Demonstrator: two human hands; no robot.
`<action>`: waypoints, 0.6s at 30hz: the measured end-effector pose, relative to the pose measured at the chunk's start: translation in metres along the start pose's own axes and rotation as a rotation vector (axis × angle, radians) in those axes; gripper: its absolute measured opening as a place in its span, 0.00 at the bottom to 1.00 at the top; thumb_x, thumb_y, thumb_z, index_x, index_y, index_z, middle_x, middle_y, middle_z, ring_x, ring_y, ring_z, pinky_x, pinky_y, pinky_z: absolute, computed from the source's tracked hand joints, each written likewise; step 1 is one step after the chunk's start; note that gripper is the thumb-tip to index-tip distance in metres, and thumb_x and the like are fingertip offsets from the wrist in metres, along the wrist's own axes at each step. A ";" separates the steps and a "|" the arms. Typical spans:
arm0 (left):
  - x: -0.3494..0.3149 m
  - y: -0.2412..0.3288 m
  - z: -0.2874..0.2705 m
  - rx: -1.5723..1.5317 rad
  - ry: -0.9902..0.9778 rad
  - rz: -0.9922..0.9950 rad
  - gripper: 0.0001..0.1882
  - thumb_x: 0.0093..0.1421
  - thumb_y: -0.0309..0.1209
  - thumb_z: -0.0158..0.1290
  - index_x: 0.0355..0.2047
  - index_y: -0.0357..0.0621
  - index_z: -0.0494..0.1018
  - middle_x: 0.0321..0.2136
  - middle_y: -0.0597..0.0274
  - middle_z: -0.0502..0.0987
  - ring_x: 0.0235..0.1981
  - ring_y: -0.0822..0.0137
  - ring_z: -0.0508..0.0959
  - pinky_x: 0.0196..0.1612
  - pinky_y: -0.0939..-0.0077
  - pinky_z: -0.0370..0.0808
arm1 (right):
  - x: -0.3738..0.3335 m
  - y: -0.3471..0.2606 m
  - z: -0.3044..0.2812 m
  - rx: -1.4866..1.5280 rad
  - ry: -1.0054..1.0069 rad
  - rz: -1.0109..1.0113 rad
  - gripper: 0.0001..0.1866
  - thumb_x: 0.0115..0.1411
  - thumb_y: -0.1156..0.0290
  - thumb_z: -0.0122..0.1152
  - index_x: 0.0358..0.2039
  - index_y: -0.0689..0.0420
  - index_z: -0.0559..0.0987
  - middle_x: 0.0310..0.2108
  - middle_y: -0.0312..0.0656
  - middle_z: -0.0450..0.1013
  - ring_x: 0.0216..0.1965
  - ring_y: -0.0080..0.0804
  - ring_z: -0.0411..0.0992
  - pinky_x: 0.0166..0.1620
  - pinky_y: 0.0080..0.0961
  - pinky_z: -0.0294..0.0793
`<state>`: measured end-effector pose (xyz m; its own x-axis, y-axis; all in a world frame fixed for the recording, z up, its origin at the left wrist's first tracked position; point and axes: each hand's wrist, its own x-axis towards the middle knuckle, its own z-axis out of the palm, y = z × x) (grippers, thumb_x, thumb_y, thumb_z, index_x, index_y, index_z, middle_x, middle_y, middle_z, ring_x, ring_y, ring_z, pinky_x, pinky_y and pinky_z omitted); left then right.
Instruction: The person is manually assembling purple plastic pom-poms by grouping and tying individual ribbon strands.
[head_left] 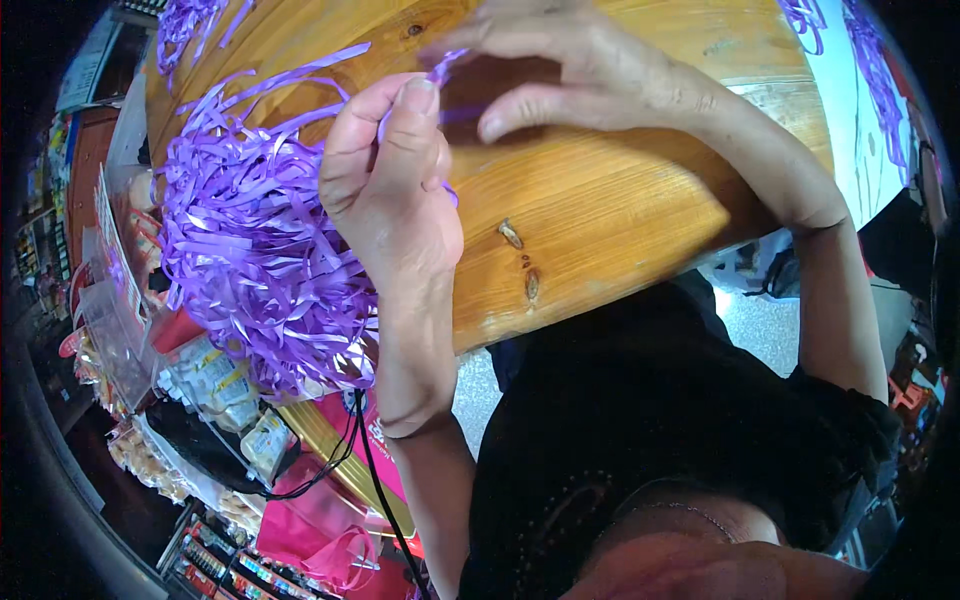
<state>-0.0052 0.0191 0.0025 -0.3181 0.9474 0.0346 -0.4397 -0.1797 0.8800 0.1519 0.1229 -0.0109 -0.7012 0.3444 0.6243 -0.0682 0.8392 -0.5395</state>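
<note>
My left hand (pixel 392 165) is closed above the table, its thumb pressed against the bent fingers, with a strip of shiny purple ribbon (pixel 450 65) pinched between them. The ribbon's end stands up past the thumb, and part of it shows behind the fingers. Just to the right, my right hand (pixel 570 70) is spread, thumb and fingers apart, and somewhat blurred at the fingertips. I see nothing gripped in it. A large tangled heap of purple ribbons (pixel 260 240) lies left of my left hand and partly behind that wrist.
The round wooden table (pixel 600 220) curves around in front of me. More purple ribbons (pixel 185 25) lie at the far left, and others (pixel 875 80) hang over a white surface at the far right. Packaged goods (pixel 210 380), a black cable (pixel 370 460) and a pink bag (pixel 320 540) are at the lower left.
</note>
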 end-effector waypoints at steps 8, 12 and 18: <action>-0.020 0.039 0.031 -0.184 -0.246 0.028 0.07 0.60 0.25 0.53 0.36 0.33 0.73 0.15 0.70 0.66 0.13 0.79 0.60 0.18 0.83 0.56 | 0.004 -0.050 0.010 0.756 -0.307 0.395 0.26 0.51 0.65 0.70 0.48 0.62 0.73 0.40 0.43 0.75 0.45 0.32 0.72 0.49 0.27 0.70; -0.006 0.062 0.012 -0.246 -0.395 0.061 0.07 0.64 0.32 0.48 0.36 0.42 0.71 0.18 0.73 0.57 0.19 0.76 0.54 0.23 0.80 0.53 | 0.000 -0.044 -0.006 0.821 -0.278 0.461 0.13 0.59 0.72 0.61 0.44 0.62 0.77 0.34 0.37 0.75 0.39 0.20 0.71 0.44 0.18 0.70; -0.003 0.085 -0.006 -0.399 -0.235 0.172 0.09 0.65 0.32 0.47 0.38 0.39 0.69 0.14 0.74 0.53 0.15 0.78 0.51 0.21 0.80 0.50 | -0.014 -0.034 -0.044 0.863 -0.315 0.610 0.10 0.58 0.74 0.61 0.41 0.62 0.78 0.32 0.35 0.75 0.34 0.18 0.71 0.38 0.16 0.70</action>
<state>-0.0467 -0.0003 0.0739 -0.2367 0.9209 0.3098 -0.6992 -0.3828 0.6038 0.1950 0.1082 0.0236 -0.9268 0.3752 0.0133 -0.0359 -0.0535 -0.9979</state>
